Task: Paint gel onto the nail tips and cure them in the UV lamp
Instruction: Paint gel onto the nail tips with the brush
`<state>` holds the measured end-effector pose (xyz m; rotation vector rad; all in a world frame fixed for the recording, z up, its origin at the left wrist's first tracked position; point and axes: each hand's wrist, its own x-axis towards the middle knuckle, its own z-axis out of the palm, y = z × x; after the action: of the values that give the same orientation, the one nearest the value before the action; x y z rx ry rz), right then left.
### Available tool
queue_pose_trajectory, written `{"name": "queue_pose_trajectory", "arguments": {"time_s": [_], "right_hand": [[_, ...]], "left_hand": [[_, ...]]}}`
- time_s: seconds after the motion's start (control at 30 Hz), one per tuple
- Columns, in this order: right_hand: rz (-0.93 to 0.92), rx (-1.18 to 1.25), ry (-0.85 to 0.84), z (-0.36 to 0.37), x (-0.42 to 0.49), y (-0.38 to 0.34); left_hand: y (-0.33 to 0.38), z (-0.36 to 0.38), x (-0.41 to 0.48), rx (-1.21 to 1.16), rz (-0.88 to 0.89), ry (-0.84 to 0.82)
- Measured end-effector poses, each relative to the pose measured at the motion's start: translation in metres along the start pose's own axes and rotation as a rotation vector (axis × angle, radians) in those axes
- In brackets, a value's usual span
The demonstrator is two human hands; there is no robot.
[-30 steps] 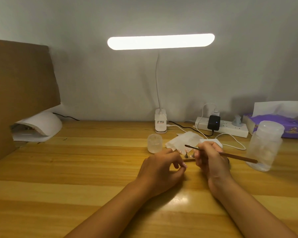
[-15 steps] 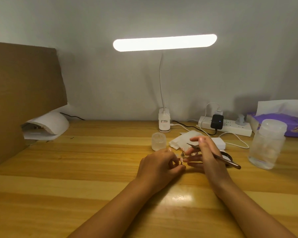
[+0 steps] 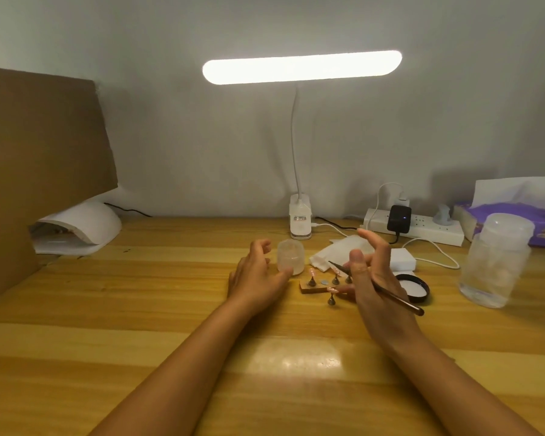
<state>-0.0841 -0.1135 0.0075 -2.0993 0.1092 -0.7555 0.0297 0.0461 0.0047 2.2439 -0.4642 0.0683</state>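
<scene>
A small wooden bar [image 3: 312, 288] lies mid-table with several cone holders [image 3: 336, 280] carrying pink nail tips [image 3: 311, 271]. One more cone holder [image 3: 331, 300] stands on the table just in front of the bar, beside my right hand. My left hand [image 3: 258, 276] hovers left of the bar with loosely curled fingers and holds nothing. My right hand [image 3: 370, 278] pinches a thin brush [image 3: 400, 302] under the thumb, its other fingers spread upward. The white UV lamp [image 3: 82, 226] sits at the far left. A small frosted gel jar [image 3: 291, 258] stands next to my left hand.
A cardboard sheet [image 3: 29, 171] leans over the UV lamp. At the back stand a desk lamp base [image 3: 300, 221] and a power strip [image 3: 422, 229] with cables. Further right are a tall clear jar [image 3: 497, 262], a purple tissue box [image 3: 523, 215], a black lid [image 3: 417, 289] and white wipes [image 3: 334, 251].
My left hand has let go of a cone holder and drawn back to the left, fingers relaxed. My right hand's fingers have spread while keeping the brush. The view has shifted.
</scene>
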Motion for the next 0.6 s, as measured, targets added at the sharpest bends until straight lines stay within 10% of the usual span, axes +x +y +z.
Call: {"name": "queue_pose_trajectory", "arguments": {"time_s": [0.43,0.6], "right_hand": [[0.132,0.297,0.042,-0.003,0.005,0.001],[-0.032,0.193,0.267,-0.009,-0.004,-0.009]], "left_hand": [[-0.001,0.006,-0.002,-0.013,0.005,0.238],[0.007,-0.001,-0.027,0.094,0.364,0.389]]}}
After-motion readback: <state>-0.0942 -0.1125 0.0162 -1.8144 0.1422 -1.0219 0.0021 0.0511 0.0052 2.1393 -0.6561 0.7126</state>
